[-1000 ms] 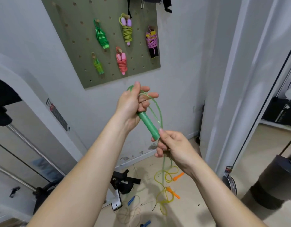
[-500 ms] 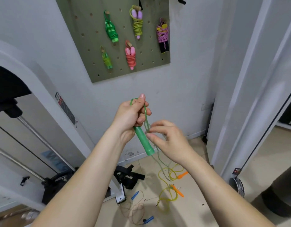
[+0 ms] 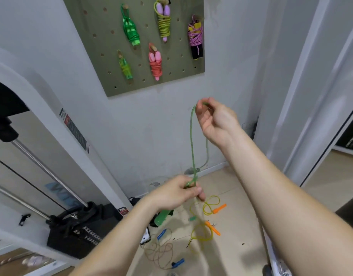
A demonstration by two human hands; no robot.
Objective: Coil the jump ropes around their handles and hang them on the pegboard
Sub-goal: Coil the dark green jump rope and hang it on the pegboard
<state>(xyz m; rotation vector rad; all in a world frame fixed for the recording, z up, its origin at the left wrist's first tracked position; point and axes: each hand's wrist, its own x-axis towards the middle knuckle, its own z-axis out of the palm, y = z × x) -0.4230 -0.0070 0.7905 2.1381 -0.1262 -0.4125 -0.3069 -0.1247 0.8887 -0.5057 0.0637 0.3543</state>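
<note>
My left hand (image 3: 177, 193) grips the green jump rope's handle (image 3: 162, 217), whose lower end sticks out below my wrist. The green rope (image 3: 192, 144) runs taut from that fist straight up to my right hand (image 3: 215, 121), which pinches it between thumb and fingertips; a second strand hangs down behind my right wrist. The olive pegboard (image 3: 140, 20) on the wall above holds several coiled ropes, among them a green one (image 3: 131, 30) and a pink one (image 3: 156, 63).
On the floor lie a yellow rope with orange handles (image 3: 208, 222) and a tan rope with blue handles (image 3: 161, 250). A black weight stack and cable machine (image 3: 78, 226) stand at the left. A white door frame (image 3: 311, 96) rises at the right.
My left hand dropped low with the handle and turned it downward. My right hand rose, pulling the green rope straight up between the two hands. The camera tilted down.
</note>
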